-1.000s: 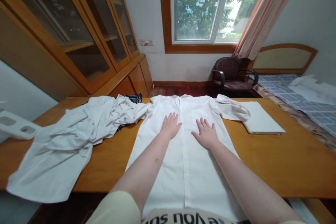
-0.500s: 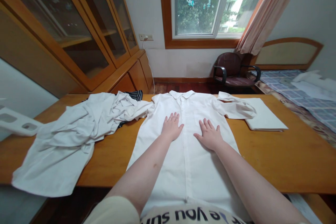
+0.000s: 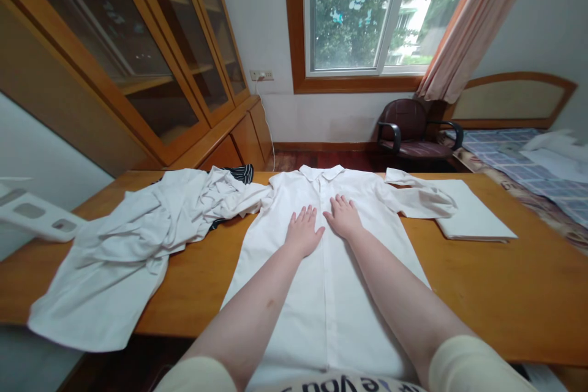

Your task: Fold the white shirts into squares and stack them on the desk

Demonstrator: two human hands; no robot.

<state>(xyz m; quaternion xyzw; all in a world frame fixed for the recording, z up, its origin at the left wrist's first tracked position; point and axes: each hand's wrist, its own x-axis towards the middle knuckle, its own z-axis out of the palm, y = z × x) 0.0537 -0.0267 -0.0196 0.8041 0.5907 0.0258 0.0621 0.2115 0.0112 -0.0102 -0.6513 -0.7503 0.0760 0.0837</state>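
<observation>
A white button-up shirt (image 3: 294, 294) lies front side up on the wooden table, its collar at the far edge and its sleeves out to both sides. My left hand (image 3: 304, 233) rests flat on the chest, left of the button placket, fingers spread. Flat on the cloth just right of the placket is my right hand (image 3: 343, 217), a little closer to the collar, its fingers extended. Neither hand grips anything. The right sleeve reaches over a folded white cloth (image 3: 478, 214).
Crumpled white garments (image 3: 138, 239) cover the table's left side, with black striped fabric (image 3: 241, 174) behind. A white plastic object (image 3: 41, 214) stands at the far left. Beyond the wooden table (image 3: 528, 294) are a chair (image 3: 407, 125), a bed (image 3: 496, 142) and a glass-fronted cabinet (image 3: 197, 67).
My right hand has slid inward and farther up the shirt, toward the placket and collar. The left hand stays at nearly the same place on the cloth. The view has shifted slightly.
</observation>
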